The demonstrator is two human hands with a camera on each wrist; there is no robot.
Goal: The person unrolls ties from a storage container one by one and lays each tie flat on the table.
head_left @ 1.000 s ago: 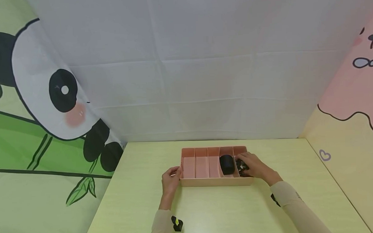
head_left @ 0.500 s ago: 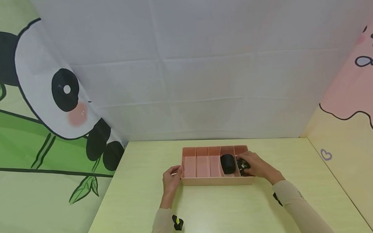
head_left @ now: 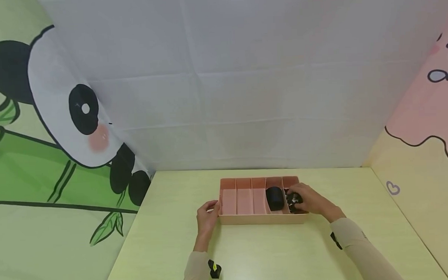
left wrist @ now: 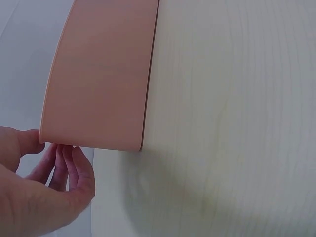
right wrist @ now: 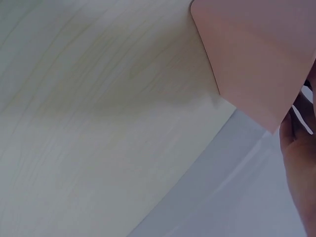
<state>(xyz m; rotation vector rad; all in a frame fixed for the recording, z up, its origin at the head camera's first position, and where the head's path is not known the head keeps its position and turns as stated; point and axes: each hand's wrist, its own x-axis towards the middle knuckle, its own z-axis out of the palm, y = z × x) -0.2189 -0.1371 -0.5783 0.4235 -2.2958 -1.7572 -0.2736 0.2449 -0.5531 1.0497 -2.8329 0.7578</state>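
Observation:
A pink box (head_left: 244,202) with several side-by-side compartments stands on the table. My left hand (head_left: 207,219) is at its left end; in the left wrist view the thumb (left wrist: 32,142) hooks over the rim while curled fingers (left wrist: 81,170) lie against the outer wall. In the rightmost compartment, my right hand (head_left: 310,199) grips a black bundle with pale specks (head_left: 293,200), fingers bent over it. One compartment to the left lies a smooth black roll (head_left: 274,198). In the right wrist view, the box wall hides the bundle and most of the right fingers.
The pale wooden table (head_left: 250,254) runs back to a white cloth wall (head_left: 223,115). A panda-print panel (head_left: 53,133) rises on the left and a pink-and-cream panel (head_left: 423,120) on the right. Black wrist mounts sit at both sleeves.
The head view has shifted slightly. Both hands stay at the same ends of the box, and the right hand still holds the speckled bundle, of which slightly more shows now.

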